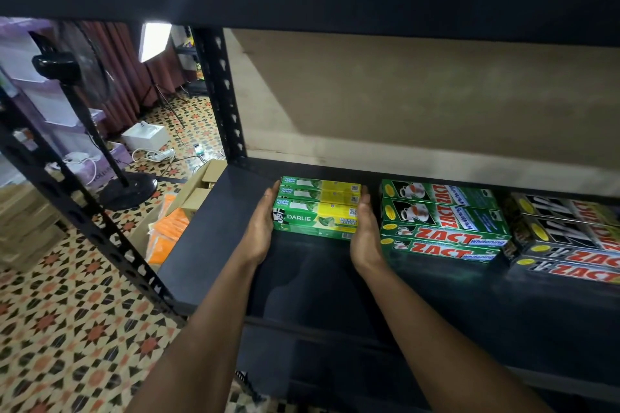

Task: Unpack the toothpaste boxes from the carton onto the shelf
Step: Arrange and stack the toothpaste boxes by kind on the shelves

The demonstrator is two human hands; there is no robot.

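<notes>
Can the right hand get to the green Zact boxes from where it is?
Probably yes. The right hand is pressed on the Darlie boxes, and the green Zact boxes sit just beside it on the same shelf, with only a bare gap between.

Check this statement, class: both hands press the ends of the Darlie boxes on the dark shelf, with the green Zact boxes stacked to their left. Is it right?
Not quite. The head view shows the left hand and right hand pressing the ends of the Darlie boxes on the dark shelf, but the green Zact boxes are stacked to their right, not left.
</notes>
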